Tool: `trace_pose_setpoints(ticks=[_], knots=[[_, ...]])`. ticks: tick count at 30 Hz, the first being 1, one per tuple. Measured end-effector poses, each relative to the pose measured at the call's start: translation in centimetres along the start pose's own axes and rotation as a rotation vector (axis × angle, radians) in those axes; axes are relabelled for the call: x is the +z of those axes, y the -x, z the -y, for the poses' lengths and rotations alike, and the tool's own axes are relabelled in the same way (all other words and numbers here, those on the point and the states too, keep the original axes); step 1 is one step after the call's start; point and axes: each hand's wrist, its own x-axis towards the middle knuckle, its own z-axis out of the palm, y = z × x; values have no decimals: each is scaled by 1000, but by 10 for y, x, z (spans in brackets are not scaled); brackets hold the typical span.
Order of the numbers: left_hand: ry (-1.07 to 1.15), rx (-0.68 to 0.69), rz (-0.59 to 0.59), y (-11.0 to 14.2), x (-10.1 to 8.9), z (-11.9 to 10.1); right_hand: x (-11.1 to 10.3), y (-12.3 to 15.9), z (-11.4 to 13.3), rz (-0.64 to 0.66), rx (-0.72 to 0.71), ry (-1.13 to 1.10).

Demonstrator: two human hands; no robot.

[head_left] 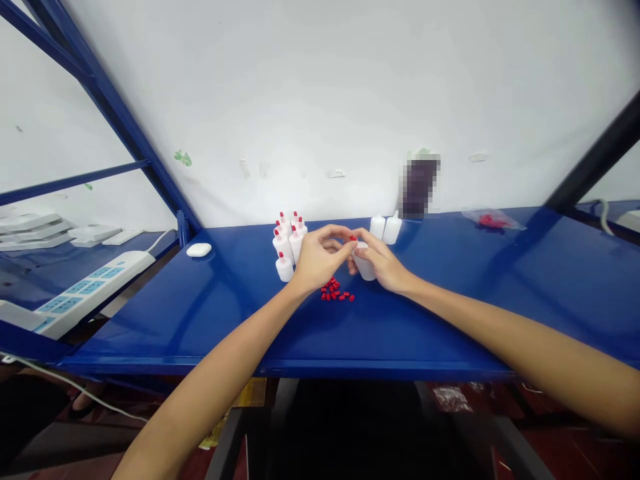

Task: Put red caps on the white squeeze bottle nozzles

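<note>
My right hand [384, 264] is wrapped round a white squeeze bottle [365, 264], which stands roughly upright over the blue table. At the top of that bottle, my left hand [323, 253] pinches a small red cap [353, 238] between thumb and forefinger. Whether the cap is fully on the nozzle cannot be made out. Loose red caps [334, 291] lie in a small pile below my left hand. Left of it stand several white bottles [285, 268] with red caps on their nozzles, some partly hidden behind the hand.
Beyond my right hand stand two white bottles [393, 229] without red caps. A pixelated dark object [419, 187] leans on the wall. Further right lies a clear bag of red pieces [493, 219]. A white oval case [199, 250] and a power strip [95, 287] are at left.
</note>
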Motion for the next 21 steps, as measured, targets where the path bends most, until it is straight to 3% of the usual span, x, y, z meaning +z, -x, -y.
trace_pose_setpoints(ticks=[5,11,17,21], knots=[[-12,41,65,4,4,-1,-1,-1,-4,38,-44,-43],[-103,85,56,5,6,6,-2,-3,-5,13,68,18],[-234,141,83,8,12,10,-3,-3,-5,21,1,78],[-311,243,2,5,-4,-4,-2,0,-5,-19,15,91]])
